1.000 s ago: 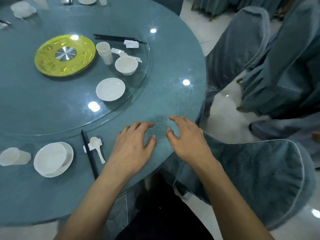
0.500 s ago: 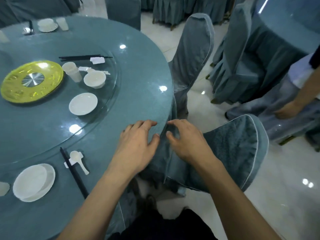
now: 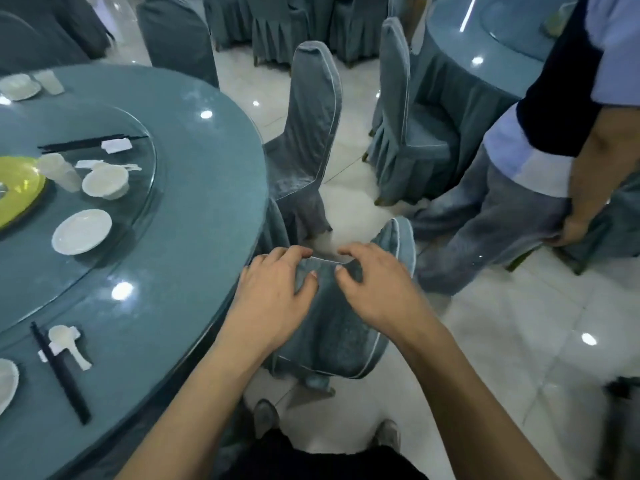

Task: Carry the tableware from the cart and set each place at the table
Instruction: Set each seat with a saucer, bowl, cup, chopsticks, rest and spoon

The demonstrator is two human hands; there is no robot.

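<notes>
Both hands hover palm-down over the back of the covered chair (image 3: 332, 327) tucked at the table's edge, the left hand (image 3: 273, 292) and right hand (image 3: 377, 289) side by side with fingers spread and loosely curled. They carry nothing; whether the fingertips press the cover's piped top edge or hang just above it is hard to tell. Empty hands fit a trip for more tableware, though no cart is in view.

On the table (image 3: 180, 271), at the near left, black chopsticks (image 3: 60, 374) lie on a small rest beside a white spoon (image 3: 69, 344), one place apparently laid.

Further in, on the glass turntable (image 3: 138, 188), a plate (image 3: 81, 231), bowl (image 3: 105, 181), cup (image 3: 59, 172) and second chopsticks (image 3: 86, 143) sit grouped, probably parked there for distributing.

Beyond, another person (image 3: 540, 157) stands among covered chairs.
</notes>
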